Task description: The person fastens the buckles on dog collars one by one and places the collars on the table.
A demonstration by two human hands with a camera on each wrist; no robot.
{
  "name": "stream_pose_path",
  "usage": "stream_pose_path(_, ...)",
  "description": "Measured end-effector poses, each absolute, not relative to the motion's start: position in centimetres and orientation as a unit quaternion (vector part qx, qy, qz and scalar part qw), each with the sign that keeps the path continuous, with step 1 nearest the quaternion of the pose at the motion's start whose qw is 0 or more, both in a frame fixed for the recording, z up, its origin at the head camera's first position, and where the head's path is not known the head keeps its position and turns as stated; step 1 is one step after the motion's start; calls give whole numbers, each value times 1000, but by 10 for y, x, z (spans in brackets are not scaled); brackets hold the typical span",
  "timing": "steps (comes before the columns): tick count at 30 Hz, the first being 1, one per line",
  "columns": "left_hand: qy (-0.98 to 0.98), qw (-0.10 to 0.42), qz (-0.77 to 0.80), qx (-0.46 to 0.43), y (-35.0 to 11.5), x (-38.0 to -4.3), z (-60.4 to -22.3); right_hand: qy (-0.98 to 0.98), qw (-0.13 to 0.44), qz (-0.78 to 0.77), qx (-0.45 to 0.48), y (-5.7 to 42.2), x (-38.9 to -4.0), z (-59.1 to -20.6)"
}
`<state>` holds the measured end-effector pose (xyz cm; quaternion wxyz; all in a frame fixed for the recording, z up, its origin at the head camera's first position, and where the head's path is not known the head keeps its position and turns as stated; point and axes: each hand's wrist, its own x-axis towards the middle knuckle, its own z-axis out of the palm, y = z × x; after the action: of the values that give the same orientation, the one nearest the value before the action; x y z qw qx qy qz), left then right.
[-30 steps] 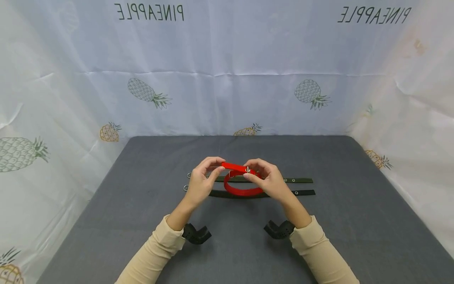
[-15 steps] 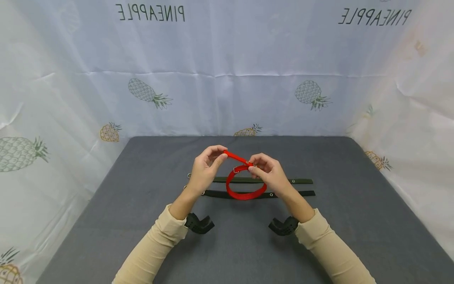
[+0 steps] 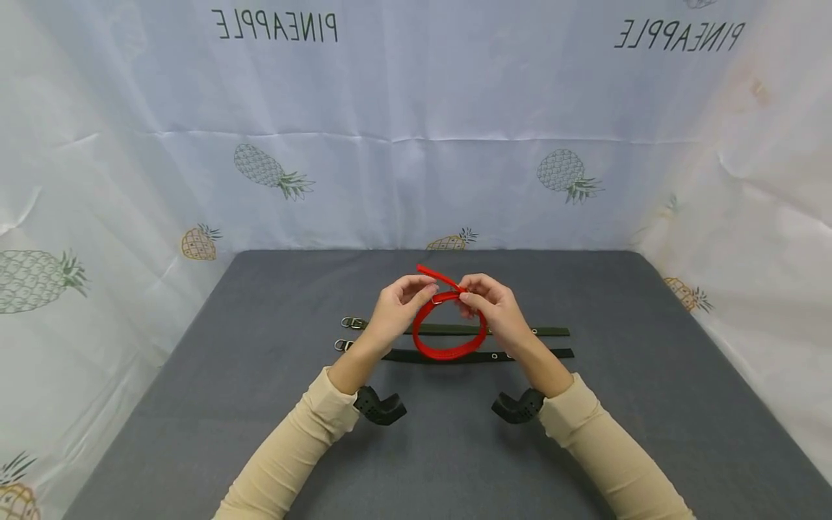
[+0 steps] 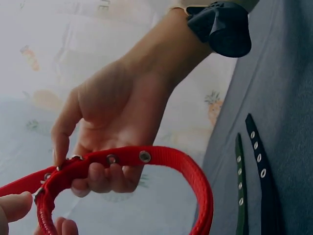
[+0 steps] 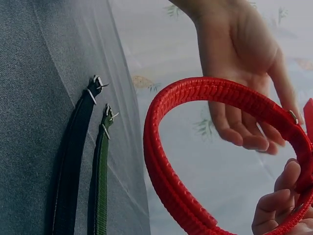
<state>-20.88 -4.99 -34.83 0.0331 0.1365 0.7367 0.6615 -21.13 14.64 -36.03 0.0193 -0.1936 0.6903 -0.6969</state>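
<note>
A red buckled collar [image 3: 450,354] is raised above the table in a loop, its free strap end sticking up to the left. Near the buckle, my right hand [image 3: 495,307] pinches it between thumb and fingers. My left hand [image 3: 398,307] is at the loop's left side, fingers loosely bent. In the right wrist view, the left thumb [image 5: 286,93] reaches the metal keeper, with other fingers behind the collar. Eyelets [image 4: 145,156] line the strap in the left wrist view. Part of the buckle is hidden by my fingers.
A green collar [image 3: 552,331] and a black collar [image 3: 562,354] lie straight, side by side, on the grey table [image 3: 292,462] beneath my hands. A pineapple-print curtain [image 3: 416,180] rises behind the table. Black wrist mounts [image 3: 380,408] hang under both forearms.
My left hand has let go of the strap's free end and shifted right, toward the loop. The strap end now stands up uncovered. My right hand keeps its hold near the buckle.
</note>
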Motion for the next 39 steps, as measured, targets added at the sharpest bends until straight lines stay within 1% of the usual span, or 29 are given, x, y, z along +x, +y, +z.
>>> stream_pose_path(10, 730, 130, 666, 86, -42, -219, -351, 682, 33, -706, -189, 142, -216, -366)
stream_pose_path(13, 715, 161, 676, 71, -41, -221, -351, 677, 40, -714, -173, 140, -217, -366)
stream_pose_path(16, 706, 179, 683, 61, -40, -222, -351, 670, 48, -725, -152, 138, -218, -366)
stream_pose_path(20, 702, 184, 686, 55, -39, -222, -353, 662, 55, -734, -144, 136, -218, -366)
stream_pose_path(29, 694, 184, 693, 63, -40, -221, -355, 665, 60, -726, -165, 136, -218, -367)
stream_pose_path(39, 689, 188, 697, 65, -41, -221, -356, 662, 48, -721, -197, 135, -217, -367)
